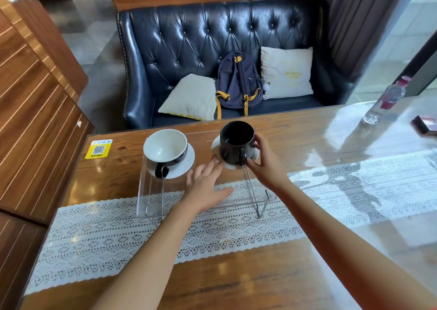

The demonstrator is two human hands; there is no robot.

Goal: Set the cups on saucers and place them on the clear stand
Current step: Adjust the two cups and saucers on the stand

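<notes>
A clear stand (151,198) rests on the lace runner in the middle of the table. On its left side sits a wide cup, white inside and black outside (165,147), on a white saucer (186,161). On its right side a black mug (236,141) stands on another white saucer (215,145). My right hand (266,165) wraps the mug's right side and the saucer's rim. My left hand (204,186) lies flat with fingers apart on the stand's top, its fingertips touching the right saucer's left edge.
A white lace runner (212,229) crosses the wooden table (236,281). A plastic water bottle (387,101) and a dark box (424,125) sit at the far right. A yellow QR sticker (98,149) marks the far left corner. Behind stands a blue sofa (189,40) with cushions and a backpack.
</notes>
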